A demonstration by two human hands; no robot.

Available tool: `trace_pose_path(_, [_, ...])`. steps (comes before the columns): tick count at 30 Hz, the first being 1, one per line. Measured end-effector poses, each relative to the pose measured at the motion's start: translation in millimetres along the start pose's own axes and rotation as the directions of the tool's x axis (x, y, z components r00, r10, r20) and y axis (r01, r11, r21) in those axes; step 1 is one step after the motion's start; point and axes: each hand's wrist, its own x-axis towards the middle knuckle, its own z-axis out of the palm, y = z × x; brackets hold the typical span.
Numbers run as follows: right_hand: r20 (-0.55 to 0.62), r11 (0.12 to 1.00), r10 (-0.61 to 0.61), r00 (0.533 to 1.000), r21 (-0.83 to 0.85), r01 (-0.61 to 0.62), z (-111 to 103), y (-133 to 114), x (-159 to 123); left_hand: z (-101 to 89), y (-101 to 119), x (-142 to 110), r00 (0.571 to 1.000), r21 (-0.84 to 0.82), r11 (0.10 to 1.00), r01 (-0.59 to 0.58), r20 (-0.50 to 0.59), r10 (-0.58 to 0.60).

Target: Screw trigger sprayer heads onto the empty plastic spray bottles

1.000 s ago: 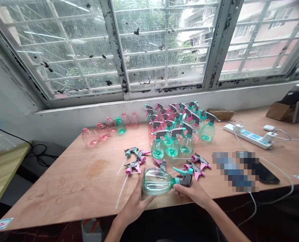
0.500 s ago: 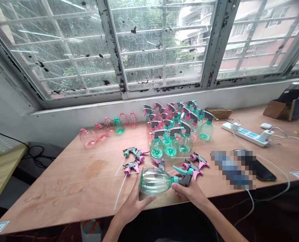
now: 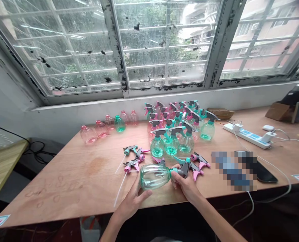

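A clear green spray bottle (image 3: 154, 177) lies sideways above the front of the table, its base to the left. My left hand (image 3: 133, 198) cups the base end, thumb along the near side. At the neck, the fingers of my right hand (image 3: 186, 185) close around the teal collar below the grey and teal trigger head (image 3: 184, 167). Just behind the bottle lie loose pink-and-grey trigger heads (image 3: 195, 168). More trigger heads (image 3: 132, 164) with thin white tubes rest to the left.
Spray bottles with heads (image 3: 171, 144) stand in a cluster at the back. Several headless bottles (image 3: 89, 135) line the back left, mostly pink, one green. On the right are a power strip (image 3: 247, 135), cables and a black phone (image 3: 265, 174). A window (image 3: 162, 50) rises behind.
The bottle has tilted slightly, its neck end rising. My right hand's fingers have shifted at the collar, and the trigger head has turned a little. My left hand still supports the base.
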Motion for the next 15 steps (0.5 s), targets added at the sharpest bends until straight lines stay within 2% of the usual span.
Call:
trace_pose_path(10, [-0.048, 0.999, 0.014, 0.999, 0.031, -0.013, -2.5, -0.4, 0.8, 3.0, 4.6, -0.8, 0.999, -0.022, 0.999, -0.041, -0.01, 0.041])
trace_pose_path(15, [-0.027, 1.0, -0.006, 1.0, 0.018, 0.007, -3.5, 2.0, -3.2, 0.6, -0.9, -1.0, 1.0, -0.02, 1.0, -0.02, -0.012, 0.02])
